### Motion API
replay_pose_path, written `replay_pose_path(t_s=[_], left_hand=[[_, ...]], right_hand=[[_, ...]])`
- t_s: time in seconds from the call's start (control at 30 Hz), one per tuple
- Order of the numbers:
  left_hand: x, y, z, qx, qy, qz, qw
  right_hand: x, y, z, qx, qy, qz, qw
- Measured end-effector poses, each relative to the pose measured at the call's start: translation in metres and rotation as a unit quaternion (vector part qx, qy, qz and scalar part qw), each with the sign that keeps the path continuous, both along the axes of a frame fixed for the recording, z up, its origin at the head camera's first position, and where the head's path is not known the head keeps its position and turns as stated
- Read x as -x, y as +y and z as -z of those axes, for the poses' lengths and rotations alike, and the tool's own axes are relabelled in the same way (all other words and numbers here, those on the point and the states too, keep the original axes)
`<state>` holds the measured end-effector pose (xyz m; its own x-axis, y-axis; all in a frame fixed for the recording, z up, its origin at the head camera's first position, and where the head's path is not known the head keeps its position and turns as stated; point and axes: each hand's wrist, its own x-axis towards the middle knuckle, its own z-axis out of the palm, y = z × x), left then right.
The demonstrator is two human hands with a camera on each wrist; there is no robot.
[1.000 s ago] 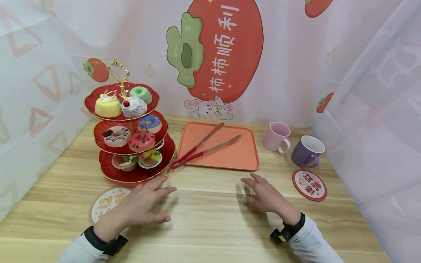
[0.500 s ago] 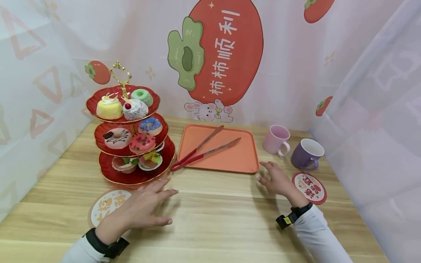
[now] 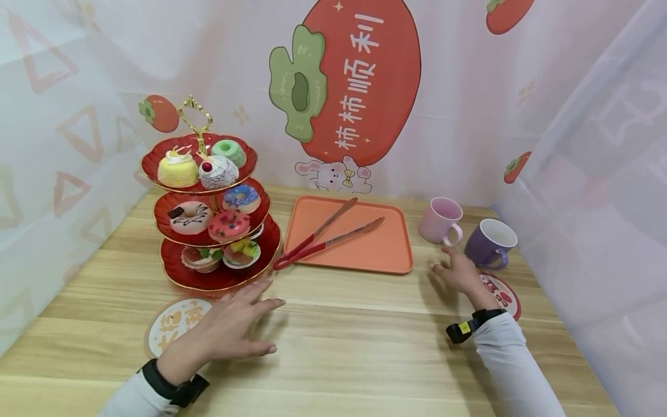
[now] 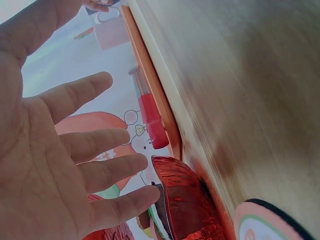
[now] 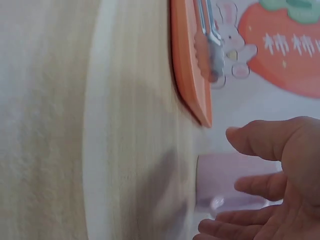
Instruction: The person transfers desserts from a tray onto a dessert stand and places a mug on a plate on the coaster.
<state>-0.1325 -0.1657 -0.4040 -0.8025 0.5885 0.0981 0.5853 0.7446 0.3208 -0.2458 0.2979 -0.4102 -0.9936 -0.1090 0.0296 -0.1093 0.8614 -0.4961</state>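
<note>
My right hand (image 3: 461, 275) hovers in front of the pink mug (image 3: 440, 220), fingers loosely extended and holding nothing. In the right wrist view the pink mug (image 5: 232, 182) appears beyond the thumb and fingers. Close to that hand stands the purple mug (image 3: 490, 243), its handle facing front right. The red and white coaster (image 3: 504, 295) is partly covered by the right wrist. My left hand (image 3: 226, 327) is spread with straight fingers above the table, in front of the three-tier red stand (image 3: 198, 281), and partly covers the cream and orange coaster (image 3: 169, 324).
An orange tray (image 3: 365, 255) lies at the back middle. Red-handled tongs (image 3: 312, 249) rest across it, handles overhanging its left front corner. Cakes, donuts (image 3: 229, 225) and tarts fill the stand's tiers. Patterned cloth hangs behind and at both sides of the wooden table (image 3: 344, 347).
My right hand has moved right and forward, from the table's middle to just before the pink mug. The left hand stays nearly still. The head view has shifted slightly.
</note>
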Motion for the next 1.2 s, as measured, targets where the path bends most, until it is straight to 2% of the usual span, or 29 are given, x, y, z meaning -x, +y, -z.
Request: replay_pose_path(t_s=[0.2, 0.4, 0.53, 0.6, 0.7, 0.83, 0.93, 1.03, 1.2], left_hand=[[-0.001, 0.002, -0.001, 0.005, -0.002, -0.004, 1.0000], [0.000, 0.005, -0.002, 0.012, 0.008, 0.002, 0.9999], [0.000, 0.007, -0.002, 0.024, 0.014, 0.008, 0.9996], [0.000, 0.008, -0.002, 0.028, 0.017, 0.009, 0.9994], [0.001, 0.010, -0.002, 0.032, 0.019, 0.010, 0.9993], [0.001, 0.012, -0.004, 0.030, 0.003, 0.008, 0.9995], [0.001, 0.013, -0.005, 0.029, -0.010, 0.007, 0.9995], [0.001, 0.013, -0.005, 0.028, -0.016, 0.007, 0.9995], [0.001, 0.014, -0.005, 0.027, -0.020, 0.009, 0.9994]], right_hand=[[0.005, 0.008, -0.002, 0.034, -0.033, 0.081, 0.996], [0.009, 0.011, -0.003, 0.088, -0.043, 0.118, 0.988], [0.017, 0.014, 0.000, 0.171, -0.043, 0.137, 0.975], [0.022, 0.015, 0.002, 0.224, -0.046, 0.144, 0.963], [0.030, 0.018, 0.004, 0.302, -0.059, 0.157, 0.938], [0.037, 0.019, 0.005, 0.407, -0.070, 0.189, 0.891], [0.039, 0.018, 0.005, 0.466, -0.075, 0.205, 0.857], [0.040, 0.017, 0.005, 0.492, -0.080, 0.205, 0.842], [0.042, 0.015, 0.006, 0.513, -0.092, 0.197, 0.831]])
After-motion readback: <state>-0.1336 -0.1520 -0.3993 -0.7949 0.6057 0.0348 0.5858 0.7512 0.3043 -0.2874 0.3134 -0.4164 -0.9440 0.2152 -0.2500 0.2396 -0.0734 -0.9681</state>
